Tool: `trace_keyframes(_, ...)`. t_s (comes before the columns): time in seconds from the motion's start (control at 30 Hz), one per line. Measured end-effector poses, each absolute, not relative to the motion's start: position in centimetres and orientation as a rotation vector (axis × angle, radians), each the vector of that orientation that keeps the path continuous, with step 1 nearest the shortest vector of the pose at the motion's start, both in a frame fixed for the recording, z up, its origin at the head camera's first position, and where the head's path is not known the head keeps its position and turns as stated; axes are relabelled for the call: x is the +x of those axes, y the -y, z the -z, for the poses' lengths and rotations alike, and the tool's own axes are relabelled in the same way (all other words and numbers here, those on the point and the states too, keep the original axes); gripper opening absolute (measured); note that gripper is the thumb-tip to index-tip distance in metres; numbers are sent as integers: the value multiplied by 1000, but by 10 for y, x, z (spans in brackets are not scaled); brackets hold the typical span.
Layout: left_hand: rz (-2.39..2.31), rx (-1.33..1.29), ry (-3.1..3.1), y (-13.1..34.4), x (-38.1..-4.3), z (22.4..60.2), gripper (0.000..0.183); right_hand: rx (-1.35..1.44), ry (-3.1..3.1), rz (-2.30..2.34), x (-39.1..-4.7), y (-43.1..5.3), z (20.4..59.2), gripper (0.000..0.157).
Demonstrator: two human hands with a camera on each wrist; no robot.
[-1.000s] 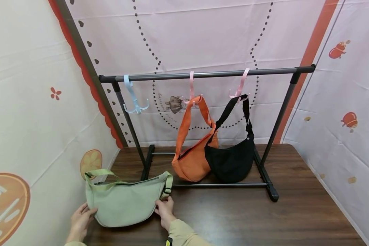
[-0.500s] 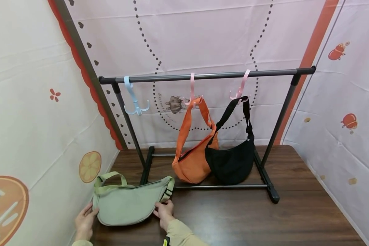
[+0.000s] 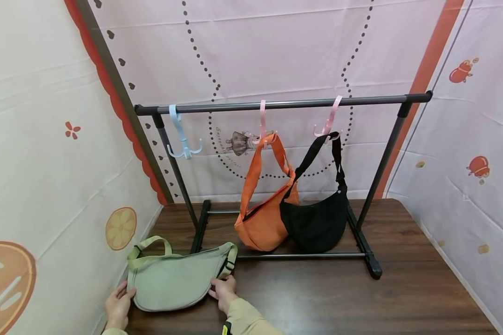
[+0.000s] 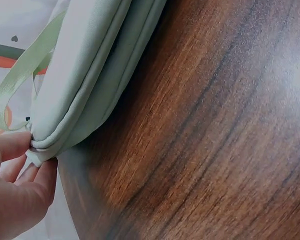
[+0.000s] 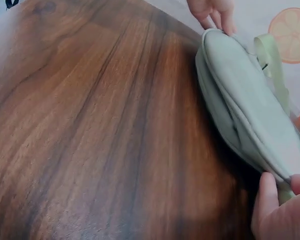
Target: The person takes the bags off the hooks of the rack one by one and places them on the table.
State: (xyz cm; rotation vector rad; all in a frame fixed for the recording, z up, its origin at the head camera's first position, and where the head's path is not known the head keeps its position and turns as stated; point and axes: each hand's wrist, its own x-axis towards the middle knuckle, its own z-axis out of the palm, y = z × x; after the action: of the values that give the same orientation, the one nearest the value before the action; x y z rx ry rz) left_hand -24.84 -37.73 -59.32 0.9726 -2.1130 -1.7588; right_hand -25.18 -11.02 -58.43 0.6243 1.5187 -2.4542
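Observation:
A light green shoulder bag [image 3: 173, 284] lies at the left front of the table, its green strap [image 3: 152, 242] looped up behind its top edge. My left hand [image 3: 118, 306] pinches the bag's left end; in the left wrist view the thumb and fingers [image 4: 42, 180] close on its corner. At the opposite end, my right hand [image 3: 224, 293] grips the bag's lower right corner just under the strap buckle. The right wrist view shows the thumb and fingers on the piped seam [image 5: 277, 177], with the left hand [image 5: 212, 12] at the far end.
A black rack [image 3: 218, 108] stands behind the bag. From its bar hang a blue hook [image 3: 183, 139], an orange bag [image 3: 264, 223] on a pink hook [image 3: 262, 118], and a black bag [image 3: 316, 223] on another pink hook [image 3: 332, 116]. Printed cloth walls [image 3: 67, 186] border the wooden table [image 3: 339, 298].
The green bag's left end and my left hand have shifted to the right, and the bag leans further back than before. My right hand keeps hold in nearly the same place.

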Motion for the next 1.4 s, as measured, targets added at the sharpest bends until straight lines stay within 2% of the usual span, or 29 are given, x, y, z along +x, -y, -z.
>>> trace_keyframes(0.13,1756,938,2138,375,-247,593,59,595,-1444,2413,-251,108,575,59)
trace_keyframes(0.37,1759,847,2151,368,-241,587,61,599,-1422,2316,-249,100,558,75)
trace_keyframes(0.57,1382,740,2306,354,-244,549,51,576,-1410,2297,-241,88,535,90)
trace_keyframes(0.77,1091,203,2255,304,-259,480,36,466,-1389,2370,-234,69,511,85)
trace_keyframes(1.03,853,-513,2082,206,-290,376,40,365,-1339,2384,-231,39,496,73)
trace_keyframes(1.23,720,-801,2014,148,-311,308,40,338,-1307,2369,-231,19,486,67)
trace_keyframes(1.4,621,-901,1967,113,-329,265,38,309,-1307,2381,-231,4,477,63)
